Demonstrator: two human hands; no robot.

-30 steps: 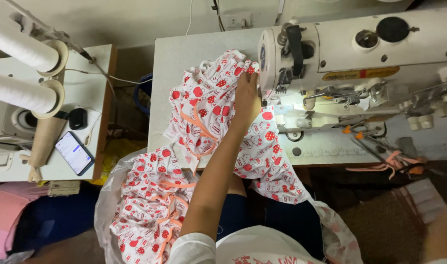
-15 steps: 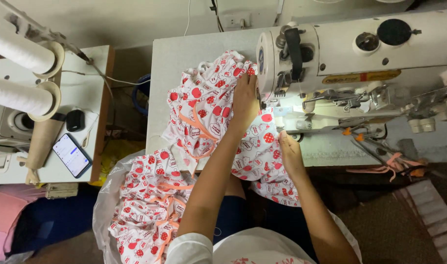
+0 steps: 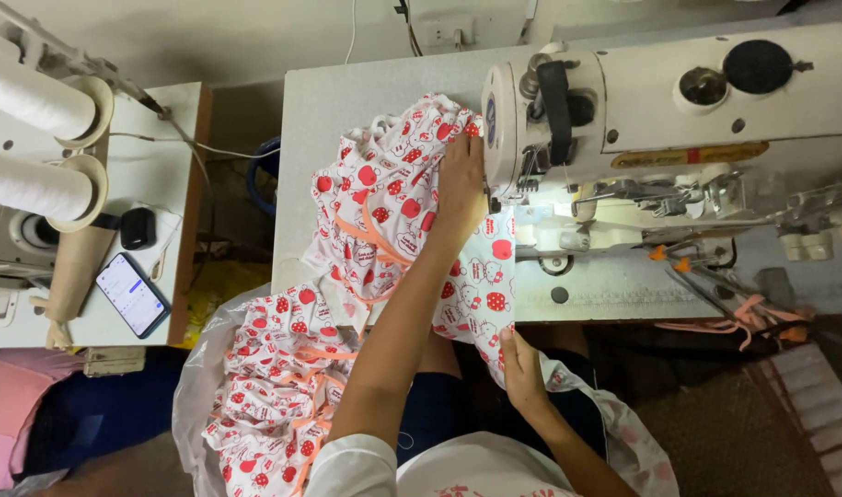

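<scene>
Fabric [image 3: 398,198] lies on the table [image 3: 347,101] at the needle; left hand [image 3: 462,184] presses it flat, and right hand [image 3: 522,368] has now come up, pinching its hanging edge taut.

So the person is wearing a white short-sleeved top, with the sleeve ending up near the shoulder on the left arm, leaving both forearms bare. There's a bit of red print on the front of the top, right at the bottom edge of the view, too cut off to make out. Dark navy bottoms show at the lap. The left hand [image 3: 461,184] and right hand [image 3: 520,368] are bare, no rings, watch or bracelets visible.
</scene>
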